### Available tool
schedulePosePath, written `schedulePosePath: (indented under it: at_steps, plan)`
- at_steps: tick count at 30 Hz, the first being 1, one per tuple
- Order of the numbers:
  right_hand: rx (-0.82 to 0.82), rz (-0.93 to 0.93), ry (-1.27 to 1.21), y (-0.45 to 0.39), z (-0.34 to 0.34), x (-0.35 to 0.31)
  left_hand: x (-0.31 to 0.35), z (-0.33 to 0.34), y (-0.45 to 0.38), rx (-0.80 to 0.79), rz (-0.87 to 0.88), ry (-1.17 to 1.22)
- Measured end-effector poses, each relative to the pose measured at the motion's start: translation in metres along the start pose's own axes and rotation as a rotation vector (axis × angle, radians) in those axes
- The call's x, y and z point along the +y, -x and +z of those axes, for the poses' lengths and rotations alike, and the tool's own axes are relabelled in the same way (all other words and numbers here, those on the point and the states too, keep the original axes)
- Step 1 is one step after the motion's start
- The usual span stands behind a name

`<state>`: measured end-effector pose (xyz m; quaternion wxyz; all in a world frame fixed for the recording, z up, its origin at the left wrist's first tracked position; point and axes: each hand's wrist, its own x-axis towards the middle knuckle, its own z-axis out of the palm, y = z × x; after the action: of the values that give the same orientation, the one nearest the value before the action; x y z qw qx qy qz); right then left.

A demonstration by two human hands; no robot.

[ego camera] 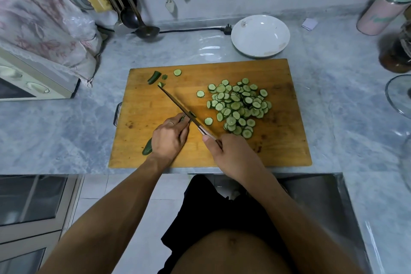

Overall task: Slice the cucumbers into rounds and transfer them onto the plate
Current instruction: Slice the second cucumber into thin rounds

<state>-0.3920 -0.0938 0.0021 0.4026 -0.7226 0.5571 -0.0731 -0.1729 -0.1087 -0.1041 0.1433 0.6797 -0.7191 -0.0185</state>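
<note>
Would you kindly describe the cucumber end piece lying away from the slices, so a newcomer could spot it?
Find the wooden cutting board on the grey counter, then its far left corner. The end piece lies there beyond the knife tip: a dark green, uncut stub, unlike the pale-faced rounds heaped to the right.

**Hidden, cropped, unclear**

Most of the cucumber [147, 148] covered by the left hand [169, 138]; only the dark butt end showing behind the wrist, plus a sliver of green between the fingertips at the blade. Cut face under the fingers not visible.

Knife [180, 107] handle largely buried in the right hand [233, 153]; only its front end showing ahead of the thumb. Contact of edge with cucumber too small to tell.

Lower rounds in the slice pile [239, 105], right of the blade, masked by those on top.

Far right of the grip: glass dish [399, 95] and pink bottle [382, 9] cropped by the frame edge. Far left: oven [33, 82] cropped, top draped by cloth [37, 18].
</note>
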Motion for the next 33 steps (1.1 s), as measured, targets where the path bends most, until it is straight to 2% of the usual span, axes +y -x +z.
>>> schedulePosePath:
  at_steps: [11, 24, 33]
  plan:
    - [0.019, -0.022, 0.013, 0.002, 0.000, 0.000, 0.003, -0.003, -0.002, -0.006, -0.031, -0.009]
    - [-0.055, 0.072, -0.082, -0.018, 0.010, 0.000, 0.007, -0.003, -0.002, -0.002, -0.034, 0.000]
    - [0.027, 0.105, -0.139, -0.031, 0.023, 0.003, 0.009, -0.003, -0.002, 0.022, -0.026, 0.003]
